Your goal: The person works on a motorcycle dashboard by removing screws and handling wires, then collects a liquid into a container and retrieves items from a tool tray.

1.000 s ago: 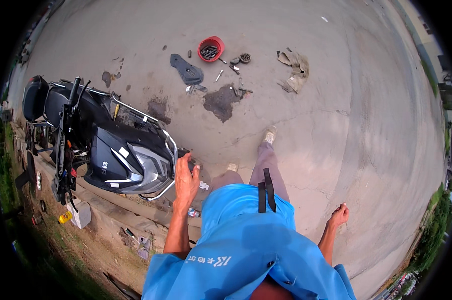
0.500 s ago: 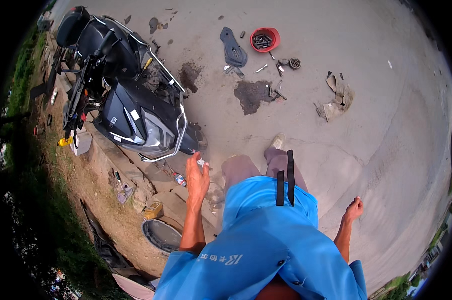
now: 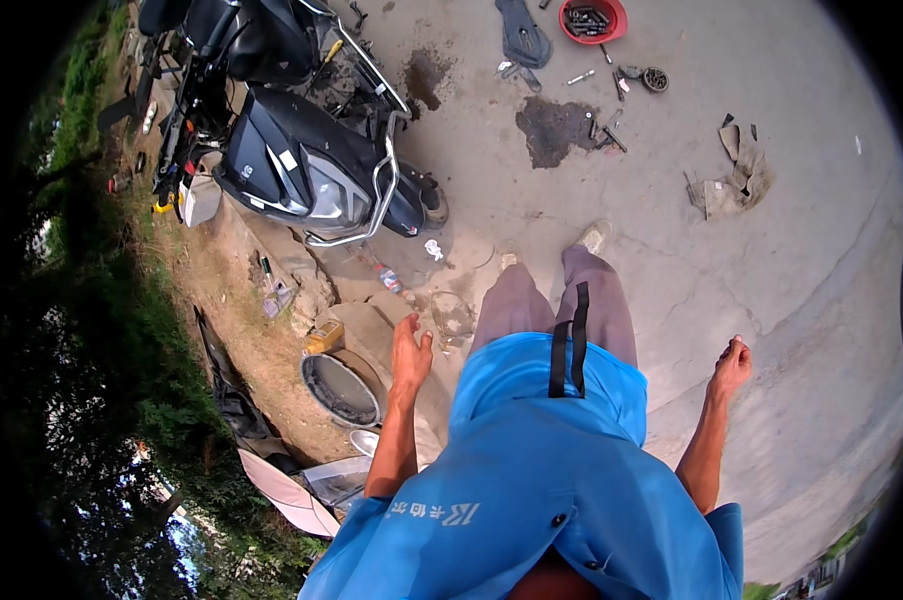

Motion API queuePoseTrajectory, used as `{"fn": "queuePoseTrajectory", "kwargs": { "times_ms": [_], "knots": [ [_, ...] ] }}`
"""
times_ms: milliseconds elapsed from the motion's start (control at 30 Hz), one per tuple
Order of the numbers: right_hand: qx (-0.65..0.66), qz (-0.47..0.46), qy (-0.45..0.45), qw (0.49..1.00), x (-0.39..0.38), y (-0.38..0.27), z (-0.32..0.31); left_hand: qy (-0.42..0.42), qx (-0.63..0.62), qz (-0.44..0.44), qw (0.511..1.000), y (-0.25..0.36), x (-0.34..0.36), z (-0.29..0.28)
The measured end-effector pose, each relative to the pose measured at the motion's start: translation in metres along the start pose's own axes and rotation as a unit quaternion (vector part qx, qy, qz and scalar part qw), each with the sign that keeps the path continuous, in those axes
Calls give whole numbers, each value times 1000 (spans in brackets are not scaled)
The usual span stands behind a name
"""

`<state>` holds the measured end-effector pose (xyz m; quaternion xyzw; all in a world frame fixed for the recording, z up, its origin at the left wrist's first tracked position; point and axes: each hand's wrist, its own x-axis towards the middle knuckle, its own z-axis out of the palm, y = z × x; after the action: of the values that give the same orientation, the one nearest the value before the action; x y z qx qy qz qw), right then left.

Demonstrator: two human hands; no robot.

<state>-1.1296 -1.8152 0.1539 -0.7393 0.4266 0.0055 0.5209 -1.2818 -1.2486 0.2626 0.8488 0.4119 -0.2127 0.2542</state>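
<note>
My left hand (image 3: 410, 355) hangs beside my blue top (image 3: 532, 450), fingers apart, holding nothing. It is nearest to a small yellow container (image 3: 324, 336) and a round grey tub (image 3: 338, 402) at the left. My right hand (image 3: 732, 365) is low at my other side, fingers curled; I cannot make out whether it holds something. Ahead to the left stands a black scooter (image 3: 290, 166) with panels off and a tubular metal guard. A plastic bottle (image 3: 390, 278) lies below its front wheel. My legs (image 3: 600, 300) and shoes show beyond my waist.
A red helmet (image 3: 612, 18) full of tools, a dark panel (image 3: 522, 40), scattered metal tools (image 3: 612, 135), stains and crumpled cloth (image 3: 742, 180) lie on the pavement (image 3: 822, 280). A concrete kerb, dirt and greenery (image 3: 82, 300) run along the left, with a pink sheet (image 3: 277, 485) lower down.
The view has swung leftward, so scooter, helmet and tools now sit higher and further right, and the tub and pink sheet have come into sight. Both hands hang in similar postures.
</note>
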Motion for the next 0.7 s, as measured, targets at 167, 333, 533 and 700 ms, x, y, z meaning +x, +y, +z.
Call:
{"fn": "queuePoseTrajectory", "kwargs": {
  "times_ms": [167, 333, 533, 700],
  "knots": [
    [-12, 32, 10, 999, -4, 47, -15, 3, -20, -12, 1000, -14, -7, 2],
    [-4, 47, 9, 999, -5, 96, -51, -14, -44, -63, 997, -30, -17, 13],
    [-23, 48, 39, 998, 2, 104, -65, 22, -76, -51, 996, -44, -22, 33],
    [-45, 25, 0, 999, -23, 45, -28, 57, -125, -74, 988, -67, -42, 38]
  ]
}}
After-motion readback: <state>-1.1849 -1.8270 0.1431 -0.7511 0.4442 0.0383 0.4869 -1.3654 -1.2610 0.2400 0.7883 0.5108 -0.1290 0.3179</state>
